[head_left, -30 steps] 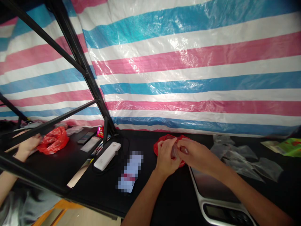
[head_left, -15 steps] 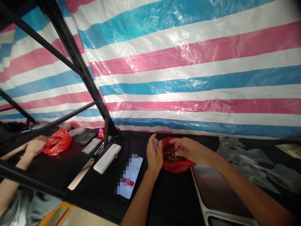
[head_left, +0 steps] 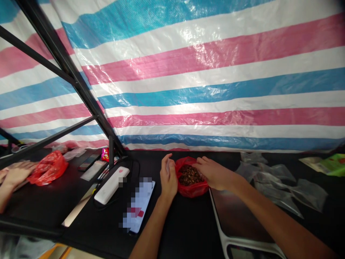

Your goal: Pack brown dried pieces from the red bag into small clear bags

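A red plastic bag stands with its mouth rolled wide on the black table. Inside lie many small brown seed-like pieces. My left hand is upright beside the bag's left rim, its fingers curled round a small clear plastic bag, mostly hidden by the hand. Bent fingers of my right hand reach over the right rim, tips down at the brown pieces. What those fingertips hold, if anything, is hidden. Below my right forearm is a kitchen scale with a metal top.
Several clear plastic bags lie at right, with a green packet beyond. Left of me are a phone and a white power bank with cables. Past the black frame, a co-worker's hand is near another red bag.
My hands were together over the red bag, then parted, uncovering the brown pieces. My left hand went to the left side; my right fingers lowered toward the contents. The view shifted slightly.
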The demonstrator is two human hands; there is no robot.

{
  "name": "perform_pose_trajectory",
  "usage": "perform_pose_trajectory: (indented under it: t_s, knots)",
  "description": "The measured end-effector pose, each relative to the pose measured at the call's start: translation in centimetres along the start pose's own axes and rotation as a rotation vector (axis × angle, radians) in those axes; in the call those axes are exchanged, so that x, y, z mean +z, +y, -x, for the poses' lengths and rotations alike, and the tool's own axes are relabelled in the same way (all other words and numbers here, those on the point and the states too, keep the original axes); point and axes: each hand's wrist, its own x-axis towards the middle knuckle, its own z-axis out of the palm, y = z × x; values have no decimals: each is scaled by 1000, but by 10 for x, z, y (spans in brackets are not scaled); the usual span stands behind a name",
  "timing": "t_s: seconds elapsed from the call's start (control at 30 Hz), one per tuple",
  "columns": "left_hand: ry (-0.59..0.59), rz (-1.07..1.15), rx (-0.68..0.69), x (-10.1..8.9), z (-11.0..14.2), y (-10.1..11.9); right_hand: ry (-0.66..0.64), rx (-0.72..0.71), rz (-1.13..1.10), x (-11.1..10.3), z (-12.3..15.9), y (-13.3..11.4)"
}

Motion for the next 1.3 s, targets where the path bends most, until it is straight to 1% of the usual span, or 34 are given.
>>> perform_pose_trajectory:
  t_s: [0.1, 0.17, 0.23, 0.3, 0.33, 0.4, 0.47, 0.57, 0.67, 0.77, 0.87, 0.97, 1.13, 1.23, 1.3]
  knots:
    - [-14, -5, 4, -2, -2, -1, -25, 85, 102, -7, -1, -8]
    - [9, -52, 26, -5, -4, 1, -30, 105, 137, -10, -1, -11]
    - [57, -161, 37, -9, -7, 5, -24, 99, 161, -11, 0, -11]
    - [91, -346, 6, -12, -8, 9, -13, 99, 172, -11, 1, -9]
    - [85, -452, -24, -13, -8, 10, -8, 102, 172, -11, 1, -9]
    - [22, -632, -90, -13, -7, 10, -1, 104, 158, -9, -1, -7]
    - [-63, -711, -139, -10, -5, 8, 1, 103, 128, -7, -4, -5]
    - [-142, -641, -216, -5, -3, 5, 1, 113, 61, -2, -10, -5]
    - [-178, -431, -289, -2, -4, 4, 30, 134, -7, 4, -15, -7]
    - [-164, -223, -332, 1, -7, 1, 61, 146, -62, 10, -18, -8]
    - [-117, -114, -378, 3, -8, -2, 73, 157, -91, 14, -19, -8]
    - [-97, -107, -416, 3, -8, -2, 69, 169, -84, 14, -18, -9]
    - [-151, -220, -399, 1, -5, 3, 65, 176, -26, 11, -15, -13]
    - [-157, -185, -397, 3, -3, 4, 64, 184, -38, 13, -16, -11]
    - [-127, -136, -396, 6, -4, 3, 71, 188, -64, 16, -17, -8]
